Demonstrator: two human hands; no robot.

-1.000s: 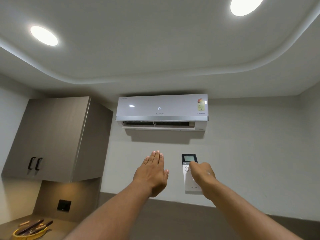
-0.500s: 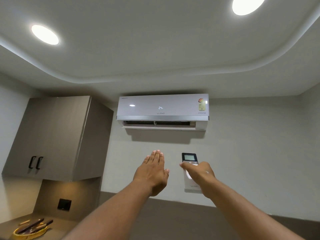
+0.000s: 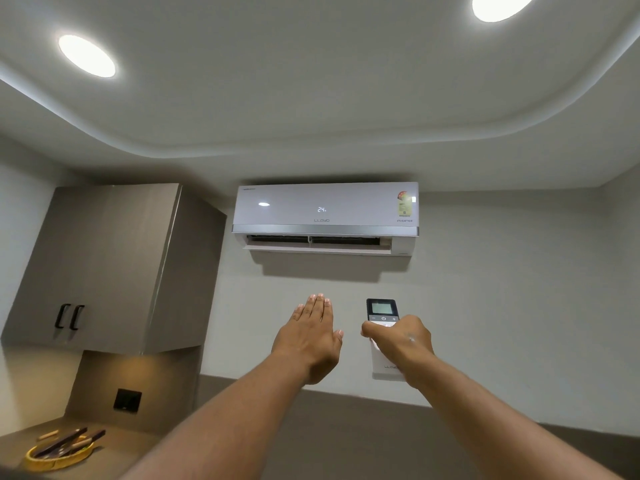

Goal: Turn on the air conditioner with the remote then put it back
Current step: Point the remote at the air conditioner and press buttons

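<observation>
A white air conditioner [image 3: 325,216] hangs high on the wall; its front shows "24" and its lower flap stands open. Below it, my right hand [image 3: 401,344] is shut on a white remote [image 3: 381,308] with a dark screen at its top, held upright and pointed up at the unit, thumb across its buttons. My left hand [image 3: 311,336] is raised beside it, flat, fingers together, holding nothing. The remote's lower half is partly hidden by my hand.
A grey wall cabinet [image 3: 104,268] with two black handles hangs at left. Under it a counter carries a yellow basket [image 3: 59,455] of utensils and a black wall socket [image 3: 127,400]. Two round ceiling lights glow above.
My thumb has shifted sideways across the remote's buttons. Both arms stay raised in nearly the same place and the display still reads 24.
</observation>
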